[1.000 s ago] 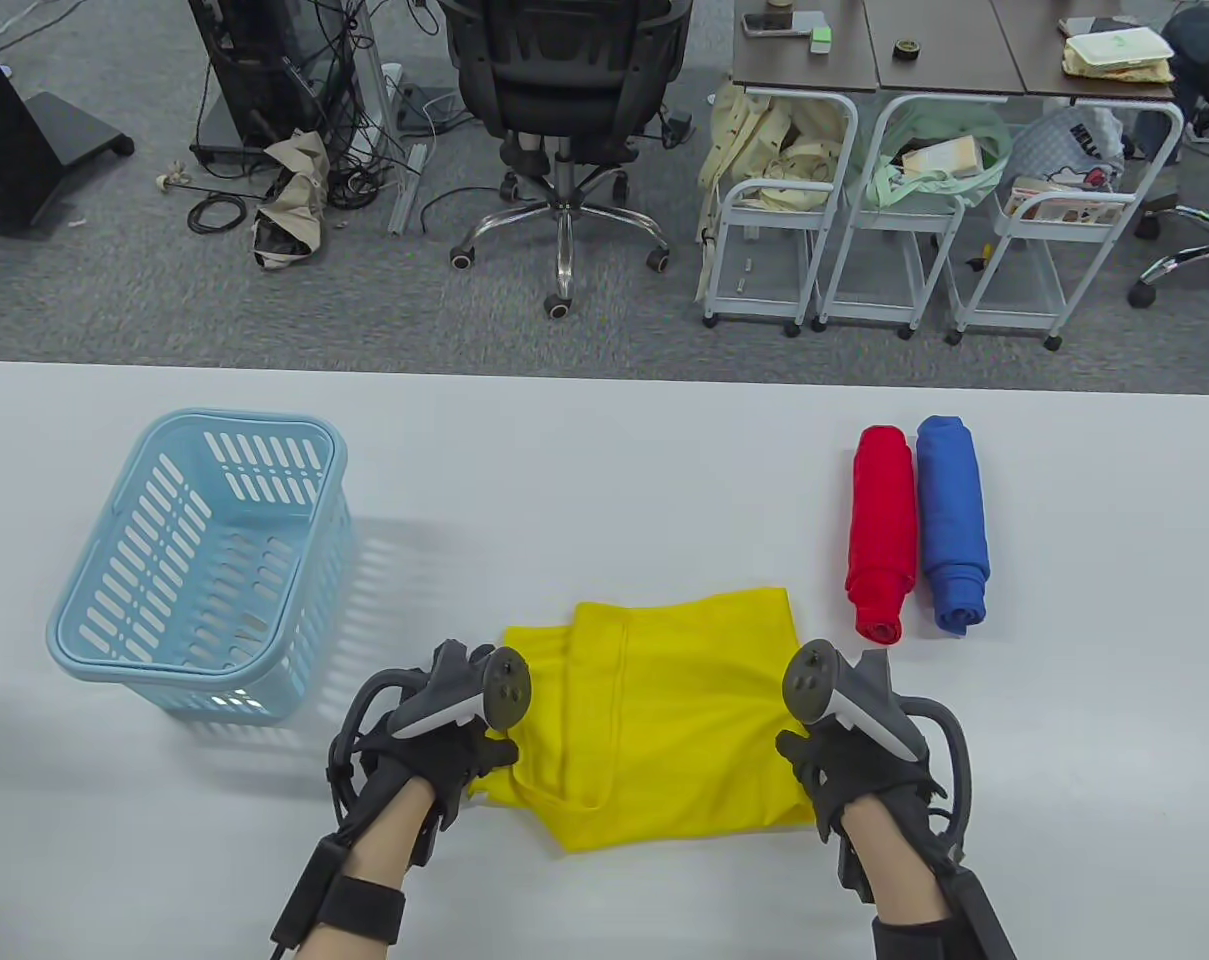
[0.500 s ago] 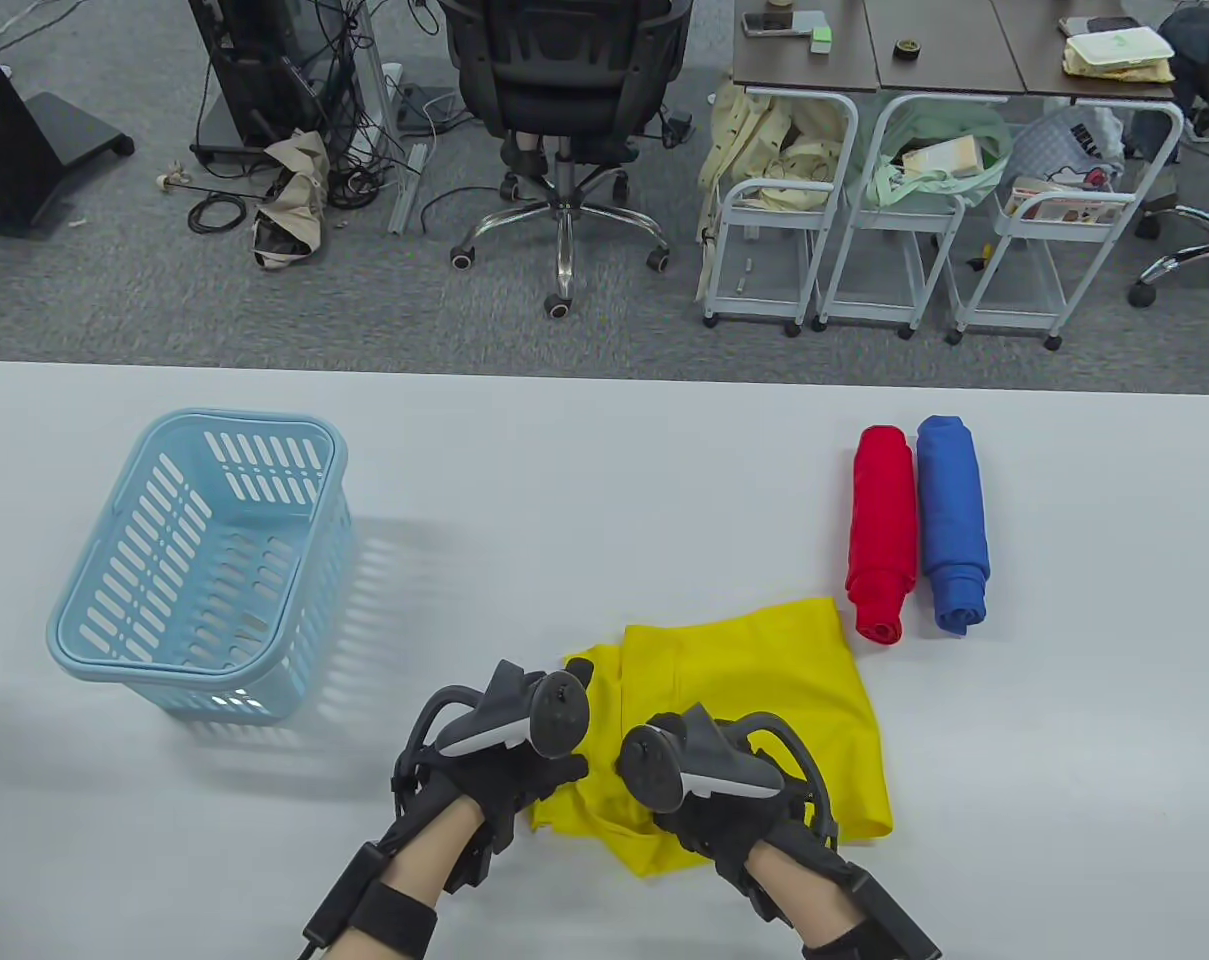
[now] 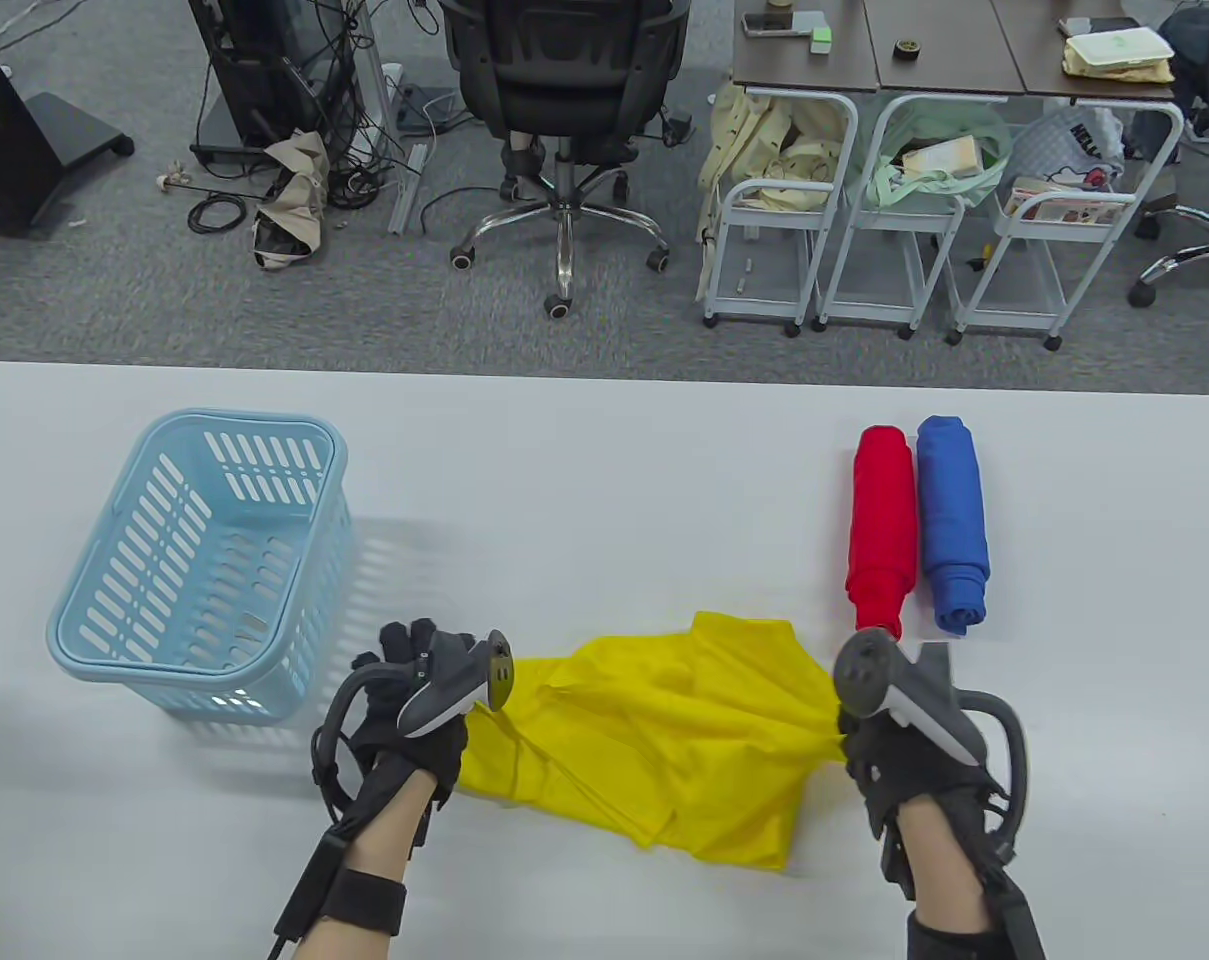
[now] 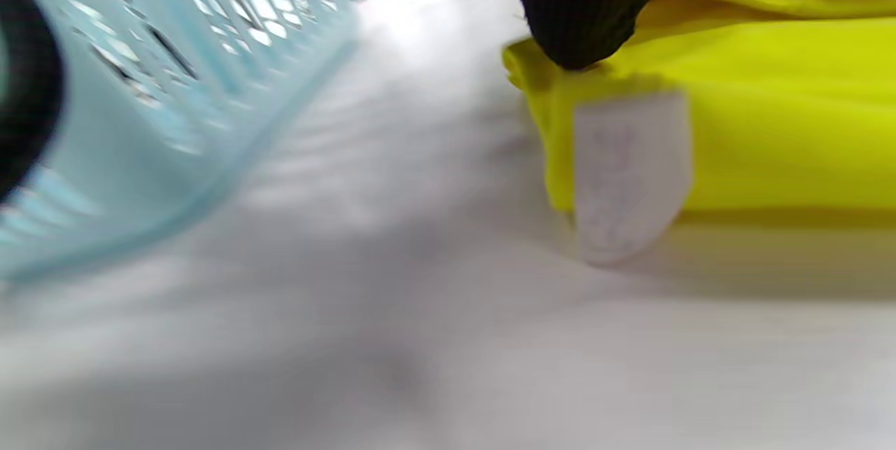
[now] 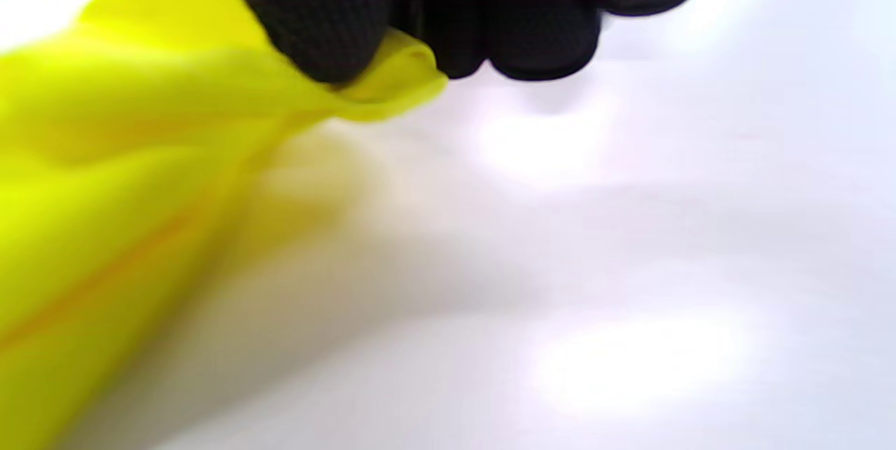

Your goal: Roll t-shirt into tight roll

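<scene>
While both hands pinch it, the yellow t-shirt (image 3: 654,740) lies crumpled.

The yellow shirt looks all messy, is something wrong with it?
Yes, a bit. The yellow fabric t-shirt lies crumpled and skewed on the white table, pulled between the left hand and right hand, each pinching an end. The red rolled shirt and blue rolled shirt lie tidy.

Grey carpet (image 3: 114,290), black office chair (image 3: 564,100), 3 white carts (image 3: 924,250).
</scene>
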Available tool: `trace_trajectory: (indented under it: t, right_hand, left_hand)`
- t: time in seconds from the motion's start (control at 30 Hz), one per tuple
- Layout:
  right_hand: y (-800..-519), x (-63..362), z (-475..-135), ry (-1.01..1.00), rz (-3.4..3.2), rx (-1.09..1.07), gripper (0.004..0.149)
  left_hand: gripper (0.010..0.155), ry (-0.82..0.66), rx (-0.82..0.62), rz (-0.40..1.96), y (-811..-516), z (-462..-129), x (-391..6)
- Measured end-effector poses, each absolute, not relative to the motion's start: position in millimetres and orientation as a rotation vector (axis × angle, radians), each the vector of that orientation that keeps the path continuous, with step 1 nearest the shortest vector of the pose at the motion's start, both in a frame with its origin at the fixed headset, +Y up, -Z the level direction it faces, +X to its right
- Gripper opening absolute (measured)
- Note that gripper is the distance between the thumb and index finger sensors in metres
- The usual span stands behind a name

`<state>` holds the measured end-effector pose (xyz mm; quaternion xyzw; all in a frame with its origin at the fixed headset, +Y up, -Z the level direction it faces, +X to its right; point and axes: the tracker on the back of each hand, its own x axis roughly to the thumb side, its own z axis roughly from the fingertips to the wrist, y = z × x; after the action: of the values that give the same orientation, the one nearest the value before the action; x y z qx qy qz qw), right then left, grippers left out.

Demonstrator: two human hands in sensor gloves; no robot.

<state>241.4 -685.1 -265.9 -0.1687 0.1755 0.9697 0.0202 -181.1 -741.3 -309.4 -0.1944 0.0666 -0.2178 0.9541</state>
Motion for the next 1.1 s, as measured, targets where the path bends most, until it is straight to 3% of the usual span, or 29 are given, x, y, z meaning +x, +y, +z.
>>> trace_trajectory:
  t: [0.07, 0.1, 0.2, 0.3, 0.4, 0.47, 0.6, 0.73, 0.8, 0.9, 1.0, 1.07, 1.1]
  right_hand:
    - [-672.1, 243.7, -261.5, 0.369, 3.053, -0.581, 0.049]
    - [-665.8, 235.9, -259.7, 0.283, 3.052, -0.505, 0.05]
    - [-672.9, 197.4, -262.2, 0.227, 2.971, -0.069, 0.055]
    - [-708.7, 153.7, -268.2, 0.498, 2.882, 0.226, 0.065]
    - [-750.2, 127.0, -271.7, 0.835, 2.965, 0.404, 0.072]
    - [-755.7, 136.4, -274.4, 0.929, 2.994, 0.264, 0.074]
    - [-739.5, 179.7, -277.3, 0.843, 2.944, -0.103, 0.066]
    - [-729.3, 231.5, -278.0, 0.805, 2.981, -0.602, 0.058]
    - [-726.8, 248.2, -274.9, 0.793, 2.928, -0.726, 0.057]
    - [-715.5, 243.9, -273.5, 0.679, 2.951, -0.716, 0.057]
    - [-711.7, 208.2, -276.5, 0.577, 3.03, -0.355, 0.059]
    - [-727.8, 174.4, -280.0, 0.674, 2.968, 0.109, 0.063]
    - [-734.0, 165.0, -280.5, 0.708, 2.943, 0.183, 0.065]
  left_hand:
    - [0.063, 0.118, -0.358, -0.325, -730.1, -304.1, -177.6]
    - [0.062, 0.059, -0.358, -0.21, -726.2, -301.1, -169.7]
    - [0.064, -0.129, -0.43, 0.015, -732.2, -292.1, -141.0]
    - [0.077, -0.268, -0.609, 0.03, -758.9, -285.0, -113.2]
    - [0.084, -0.266, -0.616, -0.287, -774.3, -286.6, -107.2]
    - [0.084, -0.229, -0.637, -0.207, -773.2, -295.3, -121.5]
    - [0.077, -0.08, -0.651, -0.043, -769.4, -313.8, -165.7]
    - [0.072, 0.069, -0.569, 0.034, -763.9, -320.9, -205.7]
    - [0.068, 0.094, -0.501, -0.023, -757.0, -318.4, -202.7]
    - [0.067, 0.028, -0.44, -0.145, -745.7, -311.4, -180.7]
    - [0.076, -0.029, -0.476, 0.023, -746.7, -303.8, -151.5]
    - [0.079, -0.077, -0.617, 0.063, -763.6, -299.9, -130.3]
    - [0.082, -0.091, -0.638, 0.015, -767.8, -297.2, -122.5]
